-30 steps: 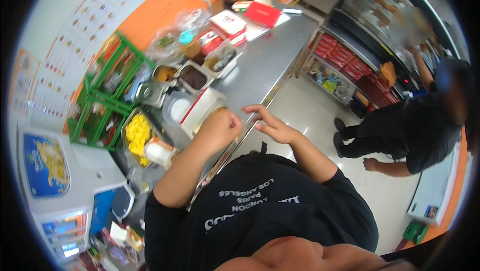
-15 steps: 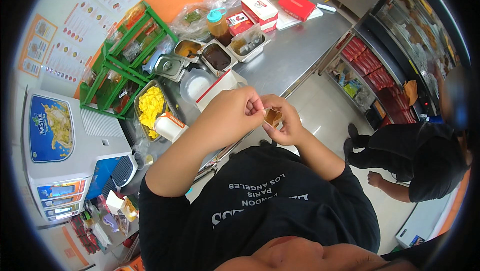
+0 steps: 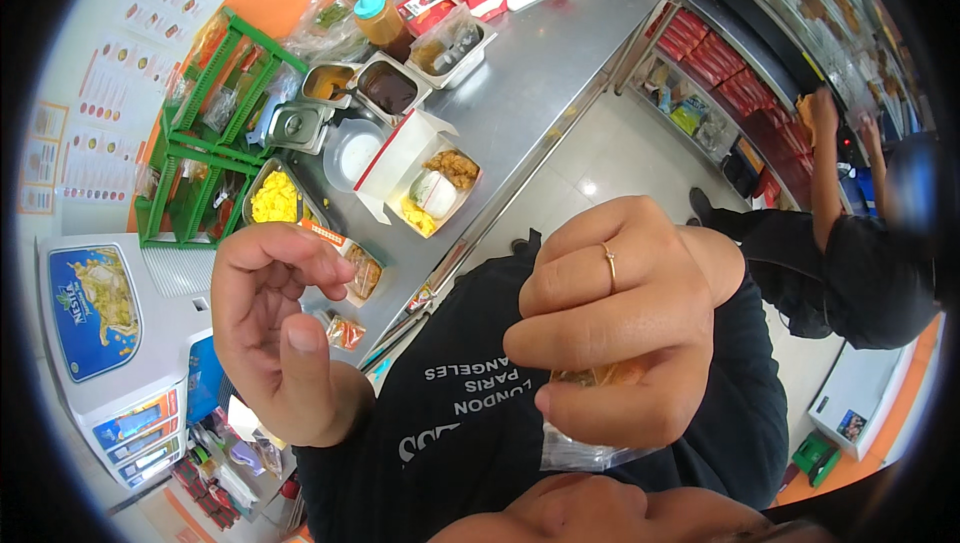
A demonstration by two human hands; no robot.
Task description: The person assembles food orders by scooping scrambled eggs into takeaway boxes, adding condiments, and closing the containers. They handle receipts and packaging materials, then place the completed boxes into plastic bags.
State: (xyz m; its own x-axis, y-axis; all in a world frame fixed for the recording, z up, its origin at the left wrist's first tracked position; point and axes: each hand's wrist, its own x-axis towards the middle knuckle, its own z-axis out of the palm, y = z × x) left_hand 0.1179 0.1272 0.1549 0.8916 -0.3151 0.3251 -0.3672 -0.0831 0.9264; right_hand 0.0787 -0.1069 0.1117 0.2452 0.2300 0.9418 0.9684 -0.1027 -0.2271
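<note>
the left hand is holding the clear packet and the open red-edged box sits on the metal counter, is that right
Wrong hand: the head view shows the right hand holding the clear packet, while the left hand looks empty. The open red-edged box does sit on the metal counter.

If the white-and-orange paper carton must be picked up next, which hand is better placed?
Probably the left hand: it looks empty and open, and appears nearer to the carton. The right hand holds a clear plastic packet.
</note>
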